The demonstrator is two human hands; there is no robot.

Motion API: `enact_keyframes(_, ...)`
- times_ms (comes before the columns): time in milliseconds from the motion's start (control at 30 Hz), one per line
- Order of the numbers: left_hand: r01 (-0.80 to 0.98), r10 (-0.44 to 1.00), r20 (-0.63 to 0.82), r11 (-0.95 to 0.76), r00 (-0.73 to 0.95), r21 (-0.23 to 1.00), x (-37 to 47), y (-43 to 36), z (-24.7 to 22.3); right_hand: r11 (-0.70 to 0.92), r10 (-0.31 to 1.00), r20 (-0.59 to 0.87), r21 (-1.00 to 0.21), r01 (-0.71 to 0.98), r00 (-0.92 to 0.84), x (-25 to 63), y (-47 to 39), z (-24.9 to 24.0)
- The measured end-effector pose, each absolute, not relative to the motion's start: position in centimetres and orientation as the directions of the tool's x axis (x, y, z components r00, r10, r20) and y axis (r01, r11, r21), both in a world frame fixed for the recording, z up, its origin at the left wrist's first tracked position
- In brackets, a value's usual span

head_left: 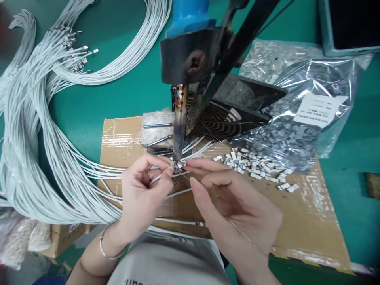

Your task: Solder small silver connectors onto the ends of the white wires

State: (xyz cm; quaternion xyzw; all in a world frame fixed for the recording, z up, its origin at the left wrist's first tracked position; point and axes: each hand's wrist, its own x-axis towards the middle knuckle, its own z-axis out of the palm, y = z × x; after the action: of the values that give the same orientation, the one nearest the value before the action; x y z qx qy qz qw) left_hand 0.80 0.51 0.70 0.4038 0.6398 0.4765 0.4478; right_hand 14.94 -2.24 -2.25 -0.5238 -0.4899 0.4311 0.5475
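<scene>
My left hand (142,194) is closed in a pinch on the end of a white cable (156,179), just under the tip of a soldering iron (179,134). The iron points straight down from a clamp with a blue handle above it. A thin solder wire (239,230) runs across my right hand (240,209), whose thumb and fingers are closed on it. The wire's front end lies close to the iron tip. Small metal pieces (181,163) show at the tip, partly hidden by my fingers.
Loose metal connector pieces (261,166) lie on the cardboard sheet (308,221). Behind them rests a clear plastic bag (320,83) of such pieces. A black fan-like unit (225,118) stands behind the iron. Thick bundles of white cables (23,150) cover the left of the green table (118,23).
</scene>
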Motion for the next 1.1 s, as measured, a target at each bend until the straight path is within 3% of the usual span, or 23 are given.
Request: enact_keyframes(1100,0.089,0.955,-0.096,0.125,-0.279,0.988,0.7,0.86,0.4,0.1,0.979,0.097,-0.995,-0.01,0.181,14.49,-1.47,-2.45)
